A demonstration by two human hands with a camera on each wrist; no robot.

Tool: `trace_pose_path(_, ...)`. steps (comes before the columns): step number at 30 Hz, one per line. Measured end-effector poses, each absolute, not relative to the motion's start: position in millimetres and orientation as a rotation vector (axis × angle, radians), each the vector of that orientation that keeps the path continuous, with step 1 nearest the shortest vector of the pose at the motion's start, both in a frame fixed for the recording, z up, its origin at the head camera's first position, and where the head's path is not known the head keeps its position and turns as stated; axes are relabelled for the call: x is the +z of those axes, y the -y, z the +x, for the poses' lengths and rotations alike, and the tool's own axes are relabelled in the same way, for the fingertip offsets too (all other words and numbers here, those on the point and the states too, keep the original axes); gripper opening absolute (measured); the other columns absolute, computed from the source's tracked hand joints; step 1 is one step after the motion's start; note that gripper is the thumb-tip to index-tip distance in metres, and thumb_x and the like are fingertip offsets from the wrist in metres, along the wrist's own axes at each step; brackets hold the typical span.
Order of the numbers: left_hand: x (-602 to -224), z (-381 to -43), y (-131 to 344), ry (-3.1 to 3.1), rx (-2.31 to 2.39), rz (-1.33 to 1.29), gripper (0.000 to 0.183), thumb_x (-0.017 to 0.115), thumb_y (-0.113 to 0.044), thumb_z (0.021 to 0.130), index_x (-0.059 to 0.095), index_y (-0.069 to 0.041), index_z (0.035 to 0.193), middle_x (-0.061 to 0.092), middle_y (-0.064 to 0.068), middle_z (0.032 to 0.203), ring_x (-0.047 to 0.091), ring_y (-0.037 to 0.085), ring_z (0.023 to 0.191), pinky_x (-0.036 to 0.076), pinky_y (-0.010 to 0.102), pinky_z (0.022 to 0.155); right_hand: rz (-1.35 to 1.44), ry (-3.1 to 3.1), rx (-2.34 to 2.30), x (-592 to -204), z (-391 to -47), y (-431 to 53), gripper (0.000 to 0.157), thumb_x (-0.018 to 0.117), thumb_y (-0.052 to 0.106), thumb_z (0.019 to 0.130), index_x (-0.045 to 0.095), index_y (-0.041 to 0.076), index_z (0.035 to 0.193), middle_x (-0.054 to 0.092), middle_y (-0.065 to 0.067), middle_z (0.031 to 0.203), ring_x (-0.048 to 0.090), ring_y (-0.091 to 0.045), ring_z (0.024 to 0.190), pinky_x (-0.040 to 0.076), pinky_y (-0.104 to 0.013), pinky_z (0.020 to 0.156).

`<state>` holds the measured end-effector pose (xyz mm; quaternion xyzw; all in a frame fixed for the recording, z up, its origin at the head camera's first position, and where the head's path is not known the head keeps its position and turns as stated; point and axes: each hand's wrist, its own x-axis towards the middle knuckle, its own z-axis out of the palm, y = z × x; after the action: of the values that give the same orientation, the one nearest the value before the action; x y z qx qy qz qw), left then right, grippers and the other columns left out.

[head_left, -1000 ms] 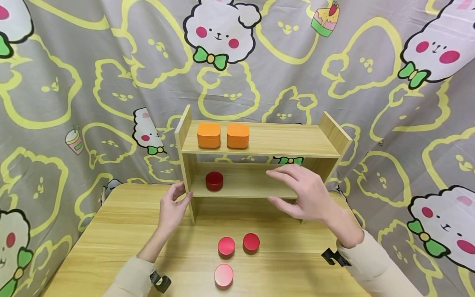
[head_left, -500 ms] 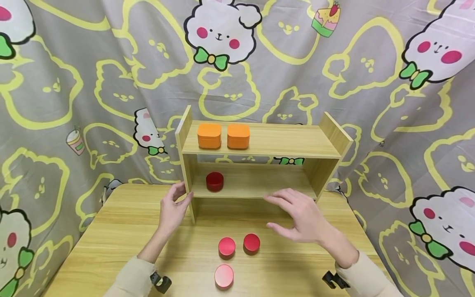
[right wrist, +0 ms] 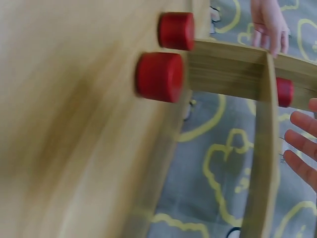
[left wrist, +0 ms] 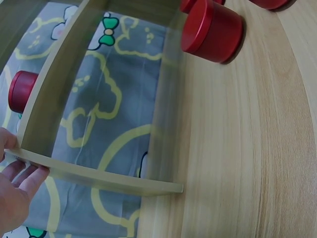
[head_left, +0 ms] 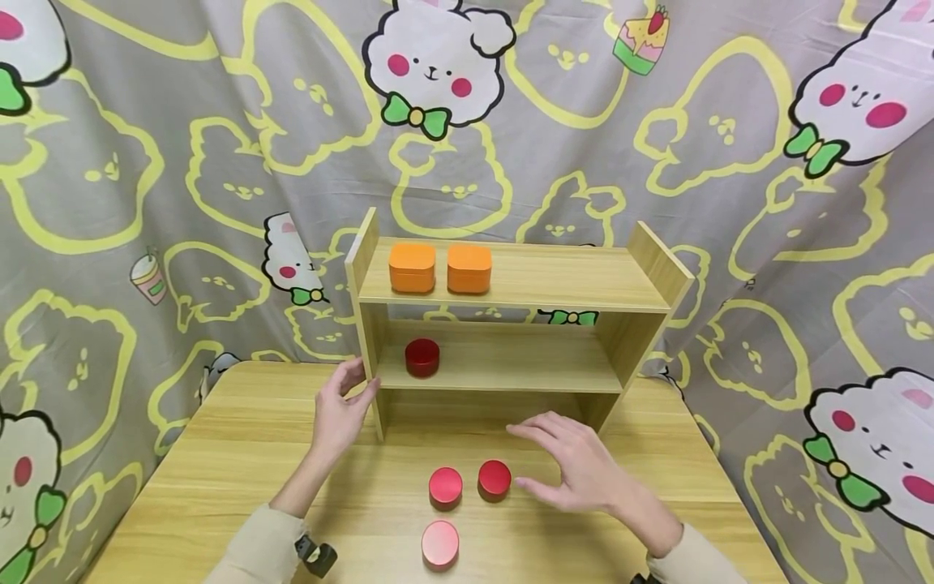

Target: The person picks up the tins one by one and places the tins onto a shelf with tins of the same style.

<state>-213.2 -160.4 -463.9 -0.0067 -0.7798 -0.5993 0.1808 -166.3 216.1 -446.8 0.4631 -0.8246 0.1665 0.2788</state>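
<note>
My left hand grips the left side panel of the wooden shelf, thumb at the front edge and fingers behind it. In the left wrist view its fingertips press against that panel. My right hand hovers holding nothing, thumb and fingers spread apart, just right of a round red tin on the table. A second round red tin stands left of that one, and a lighter-looking round tin is nearer the front. Another red tin sits on the shelf's middle board, at the left.
Two orange boxes with rounded corners stand side by side on the top board, at the left. The wooden table runs beneath everything. A patterned grey curtain hangs close behind the shelf.
My right hand has come down and leftward from in front of the middle board to beside the right-hand tin on the table. My left hand has stayed on the side panel.
</note>
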Motion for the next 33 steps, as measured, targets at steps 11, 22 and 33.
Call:
trace_pose_path(11, -462, -212, 160, 2.208, -1.718, -0.024, 0.041, 0.072, -0.003, 0.098, 0.061, 0.000, 0.137, 0.070, 0.024, 0.130, 0.066, 0.036, 0.126, 0.056, 0.006, 0.086, 1.182, 2.423, 0.350, -485, -160, -216, 0.071, 0.081, 0.054, 0.085, 0.062, 0.018, 0.142, 0.071, 0.005, 0.126, 0.070, -0.014, 0.115, 0.062, -0.048, 0.101)
trace_pose_path(22, -463, -212, 160, 2.189, -1.699, -0.021, 0.040, 0.073, -0.002, 0.097, 0.063, 0.001, 0.135, 0.072, 0.024, 0.126, 0.068, 0.035, 0.122, 0.057, 0.007, 0.086, 1.119, 2.652, 0.326, -514, -158, -218, 0.073, 0.079, 0.054, 0.087, 0.057, 0.018, 0.147, 0.068, -0.001, 0.140, 0.067, -0.022, 0.128, 0.056, -0.053, 0.112)
trace_pose_path(33, -463, -213, 160, 2.191, -1.703, -0.014, 0.040, 0.073, -0.002, 0.097, 0.063, -0.001, 0.136, 0.072, 0.023, 0.127, 0.069, 0.033, 0.122, 0.057, 0.007, 0.087, 1.053, 2.804, 0.365, -533, -166, -220, 0.074, 0.069, 0.063, 0.093, 0.055, 0.017, 0.150, 0.066, -0.008, 0.147, 0.063, -0.034, 0.135, 0.055, -0.058, 0.111)
